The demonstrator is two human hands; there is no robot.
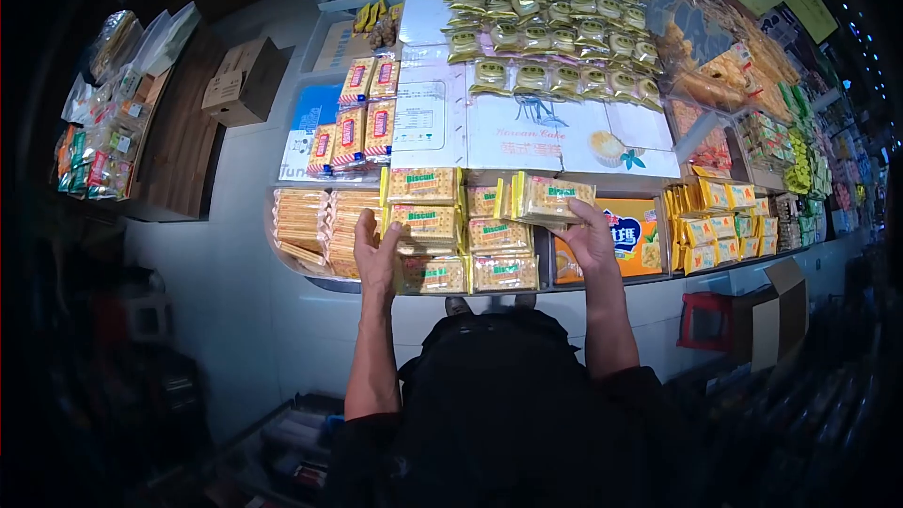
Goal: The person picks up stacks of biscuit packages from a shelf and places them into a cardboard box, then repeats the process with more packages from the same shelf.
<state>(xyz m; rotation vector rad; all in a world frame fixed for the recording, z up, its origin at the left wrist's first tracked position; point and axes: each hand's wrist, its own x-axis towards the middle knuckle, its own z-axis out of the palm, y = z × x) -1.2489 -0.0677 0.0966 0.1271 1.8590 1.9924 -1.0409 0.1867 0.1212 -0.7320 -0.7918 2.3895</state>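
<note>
My right hand (591, 243) grips a small stack of yellow-and-green biscuit packets (548, 198), held just above the shelf's front row. My left hand (378, 254) hovers with fingers spread and nothing in it, beside the rows of biscuit packets (425, 223) laid out on the display shelf. More of the same packets (504, 272) lie between my two hands. An orange box (633, 233) sits right behind my right hand.
Red-and-yellow snack packs (356, 122) and a white cake box (550, 136) topped with small yellow-wrapped cakes (550, 33) fill the back. Yellow packets (720, 223) stand at right, cardboard boxes (245, 80) at left. A red stool (710, 320) stands on the floor.
</note>
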